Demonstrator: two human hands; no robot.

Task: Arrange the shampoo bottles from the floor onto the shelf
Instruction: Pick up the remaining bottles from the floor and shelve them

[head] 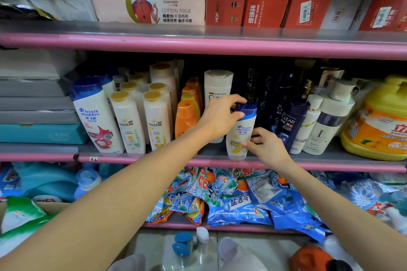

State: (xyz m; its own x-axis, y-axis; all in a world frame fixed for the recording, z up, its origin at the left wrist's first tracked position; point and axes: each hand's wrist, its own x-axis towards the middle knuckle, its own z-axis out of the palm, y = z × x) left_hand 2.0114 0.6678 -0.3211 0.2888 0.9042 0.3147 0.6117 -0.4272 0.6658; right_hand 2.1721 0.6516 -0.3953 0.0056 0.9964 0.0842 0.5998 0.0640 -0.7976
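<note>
both hands, left hand (220, 116) and right hand (267, 145), grip glossy shampoo bottle (241, 132).

At the centre of the frame your left hand (221, 116) grips the blue cap of a small Head & Shoulders bottle (242, 133) standing on the pink shelf (330, 166), while your right hand (267, 146) pinches its lower right side
</note>
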